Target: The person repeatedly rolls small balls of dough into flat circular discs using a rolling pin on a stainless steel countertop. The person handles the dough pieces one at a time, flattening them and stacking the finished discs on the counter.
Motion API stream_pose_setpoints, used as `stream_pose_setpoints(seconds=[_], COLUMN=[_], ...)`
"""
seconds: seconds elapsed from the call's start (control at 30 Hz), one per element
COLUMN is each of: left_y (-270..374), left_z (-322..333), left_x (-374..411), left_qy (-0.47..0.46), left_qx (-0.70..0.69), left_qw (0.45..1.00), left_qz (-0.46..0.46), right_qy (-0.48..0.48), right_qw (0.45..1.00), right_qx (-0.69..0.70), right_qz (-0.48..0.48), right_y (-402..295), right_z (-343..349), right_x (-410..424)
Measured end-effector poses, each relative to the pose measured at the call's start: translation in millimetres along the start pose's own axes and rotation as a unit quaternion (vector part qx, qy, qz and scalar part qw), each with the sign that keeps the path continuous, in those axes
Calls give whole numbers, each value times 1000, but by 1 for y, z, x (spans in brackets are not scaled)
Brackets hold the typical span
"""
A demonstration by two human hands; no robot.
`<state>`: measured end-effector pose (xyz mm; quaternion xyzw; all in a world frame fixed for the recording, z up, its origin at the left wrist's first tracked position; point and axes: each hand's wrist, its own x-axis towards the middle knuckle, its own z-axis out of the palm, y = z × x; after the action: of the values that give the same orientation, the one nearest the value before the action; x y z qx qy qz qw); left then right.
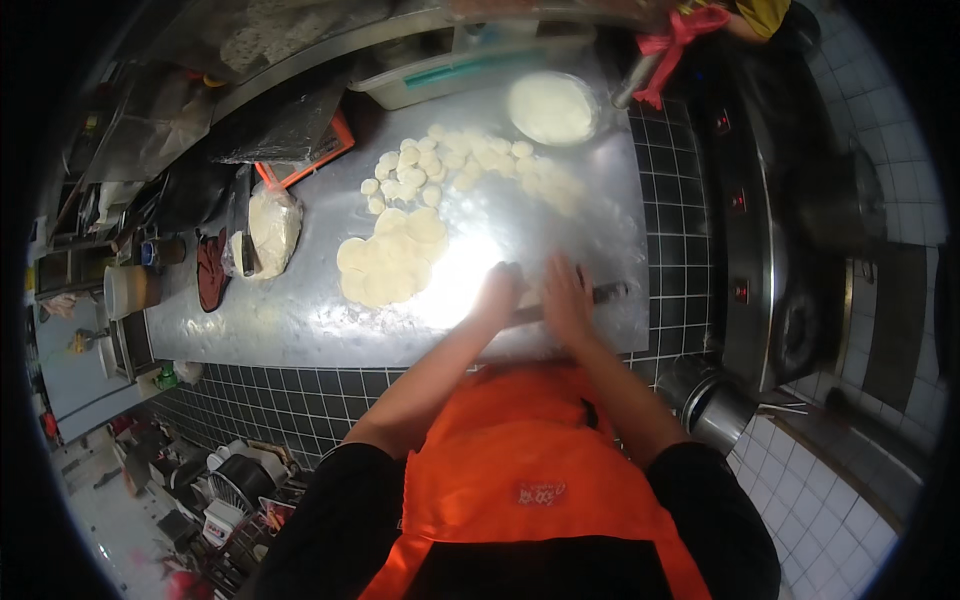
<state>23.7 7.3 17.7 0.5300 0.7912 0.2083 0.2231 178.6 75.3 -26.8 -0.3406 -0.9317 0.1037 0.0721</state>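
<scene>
My left hand (pixel 504 294) lies at the left part of a dark rolling pin (pixel 610 292) near the front edge of the metal worktop (pixel 315 330); glare and blur hide its fingers. My right hand (pixel 566 294) presses on the pin further right, fingers stretched out and blurred. Something pale, perhaps dough, shows between the hands. Left of them overlap several flat round dough wrappers (pixel 391 259). Small dough pieces (pixel 409 176) lie scattered behind, with more flattened ones (pixel 551 180) towards the right. A round container of white flour (pixel 553 109) stands at the back.
A bagged dough lump (pixel 271 232) with a dark-bladed tool on it lies left, beside a dark red cloth item (pixel 211 270). Behind are an orange-edged object (pixel 315 159) and a plastic bin (pixel 450 79). A stove (pixel 750 225) and metal pot (pixel 716 405) stand right; part of another person (pixel 761 16) shows.
</scene>
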Motion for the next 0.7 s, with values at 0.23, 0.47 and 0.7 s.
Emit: stream_pose_setpoints(seconds=[0.23, 0.47, 0.7], left_y=[-56, 4, 18], left_z=[-30, 34, 25], left_x=[47, 119, 71], left_qy=[134, 101, -15], left_qx=[-93, -112, -38], left_qw=[975, 989, 999], left_qz=[-149, -13, 4], right_qy=[-45, -17, 11], right_qw=[999, 998, 999], right_qx=[19, -10, -40], right_qz=[-21, -65, 2], right_y=[22, 17, 31], right_z=[-29, -44, -27], right_x=[-62, -37, -54])
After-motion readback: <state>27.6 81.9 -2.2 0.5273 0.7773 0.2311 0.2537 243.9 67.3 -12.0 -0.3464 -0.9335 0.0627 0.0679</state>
